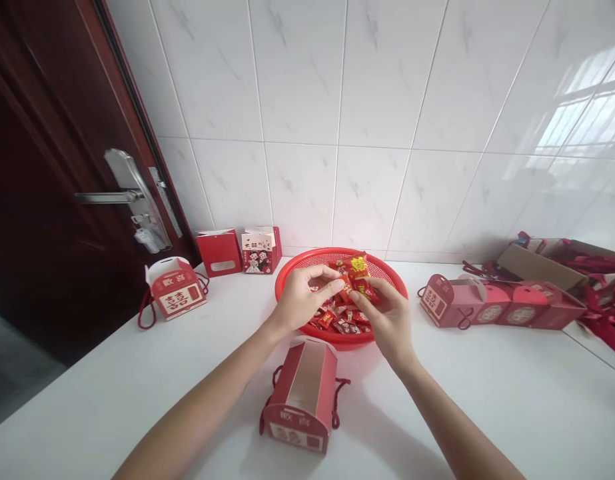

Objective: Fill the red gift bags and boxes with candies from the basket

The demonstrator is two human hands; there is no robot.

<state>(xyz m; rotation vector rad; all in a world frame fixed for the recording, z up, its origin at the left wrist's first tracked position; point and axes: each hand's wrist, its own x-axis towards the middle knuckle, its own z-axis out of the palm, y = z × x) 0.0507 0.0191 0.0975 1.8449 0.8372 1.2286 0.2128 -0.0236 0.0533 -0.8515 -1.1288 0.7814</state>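
Observation:
Over the red plastic basket [287, 267] at the centre, my left hand [307, 295] pinches a small red candy packet [346, 289] between thumb and fingertips. My right hand [387, 319] is closed beside it, its fingers round red wrapped packets, one of them with yellow print [359, 265]. Wrapped candies [337, 319] lie in the basket below both hands. In front of the basket, between my forearms, stands a red and pink gift box [304, 393] with its top open and dark red cord handles at its sides.
At the left, a red box with cords [177, 290] stands near a dark door [62, 167]. Two small boxes [260, 252] are by the tiled wall. On the right are a row of red boxes [497, 305] and an open carton [532, 267] with dark red cords.

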